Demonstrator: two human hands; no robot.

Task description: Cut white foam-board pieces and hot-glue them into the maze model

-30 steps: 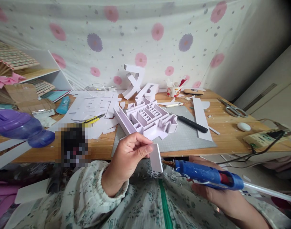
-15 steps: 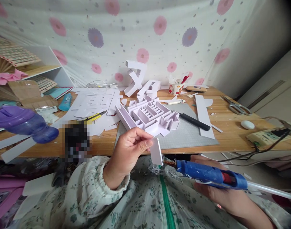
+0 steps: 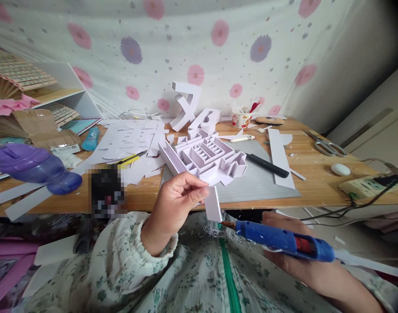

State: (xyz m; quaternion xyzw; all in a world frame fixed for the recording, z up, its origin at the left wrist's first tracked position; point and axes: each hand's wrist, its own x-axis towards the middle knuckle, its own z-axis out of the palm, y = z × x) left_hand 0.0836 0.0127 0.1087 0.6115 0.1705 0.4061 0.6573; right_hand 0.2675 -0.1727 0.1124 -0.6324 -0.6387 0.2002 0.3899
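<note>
Between the thumb and fingers of my left hand (image 3: 177,204) is a small white foam board piece (image 3: 213,205), held up in front of the table edge. My right hand (image 3: 293,252) is wrapped around a blue hot glue gun (image 3: 280,239) with a glue stick (image 3: 371,263) coming out of its back. The gun's brown nozzle points left, at the lower edge of the piece; whether it touches I cannot tell. Past my left hand, a white built-up foam board character (image 3: 207,156) with raised walls lies on the grey cutting mat (image 3: 260,189).
A black cutter-like tool (image 3: 267,165) lies on the mat, with a white strip (image 3: 280,158) beside it. Scissors (image 3: 326,143) and a power strip (image 3: 358,189) are at the right. A yellow utility knife (image 3: 130,160) and cut sheets (image 3: 127,137) lie left. A purple bottle (image 3: 35,167) stands nearer.
The glue gun has shifted slightly left and down along the lower edge of the piece. My left hand has stayed almost where it was, still pinching the piece.
</note>
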